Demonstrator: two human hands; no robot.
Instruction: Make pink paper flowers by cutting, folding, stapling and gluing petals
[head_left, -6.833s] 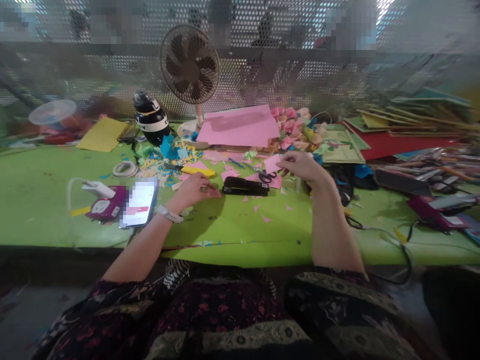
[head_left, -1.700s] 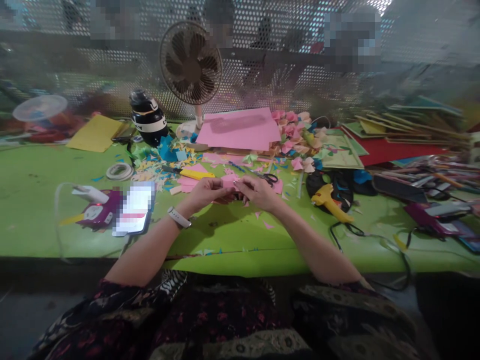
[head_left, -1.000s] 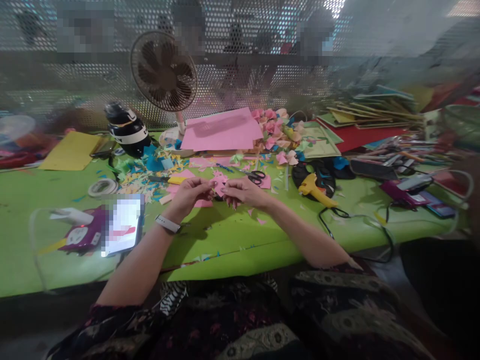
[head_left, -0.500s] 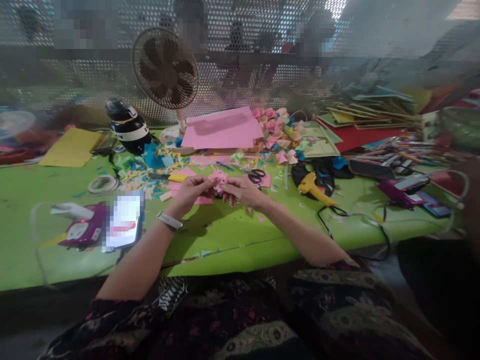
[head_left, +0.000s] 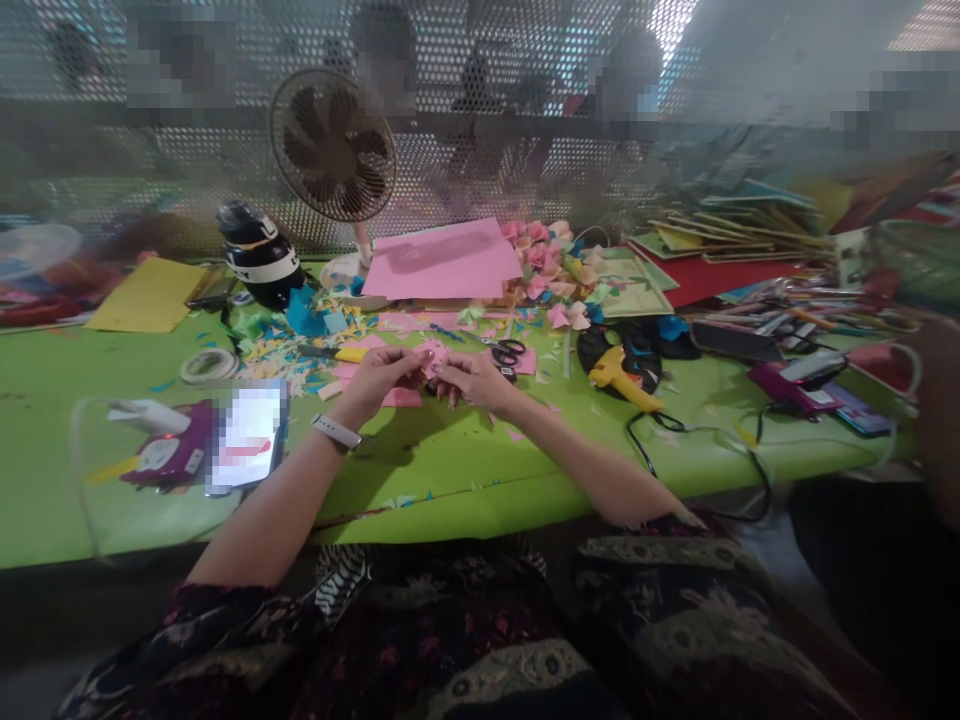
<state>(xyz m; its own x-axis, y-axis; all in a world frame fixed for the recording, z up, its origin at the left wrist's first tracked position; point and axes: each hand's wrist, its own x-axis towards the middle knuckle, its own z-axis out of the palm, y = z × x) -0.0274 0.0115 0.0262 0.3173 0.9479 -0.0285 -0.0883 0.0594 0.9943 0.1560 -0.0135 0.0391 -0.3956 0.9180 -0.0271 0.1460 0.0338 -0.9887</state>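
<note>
Between my two hands is a small piece of pink paper [head_left: 433, 356], held just above the green table. My left hand [head_left: 386, 378], with a white watch band at the wrist, pinches its left side. On its right side the fingers of my right hand [head_left: 472, 380] are closed on it too. Black-handled scissors [head_left: 511, 352] lie just beyond my right hand. A yellow-handled cutter [head_left: 349, 354] rests on pink paper sheets [head_left: 405, 397] behind my left hand. The exact folds of the held piece are hidden by my fingers.
A phone [head_left: 249, 435] leans beside a purple box [head_left: 169, 450] at left. The yellow glue gun [head_left: 622, 380] and its cord lie to the right. Behind stand a fan [head_left: 334, 145], a black bottle [head_left: 262, 260], a large pink sheet [head_left: 442, 262] and several paper flowers [head_left: 544, 260].
The view has shifted slightly. Both hands stay together at nearly the same place, still holding the pink paper, with only small finger movements.
</note>
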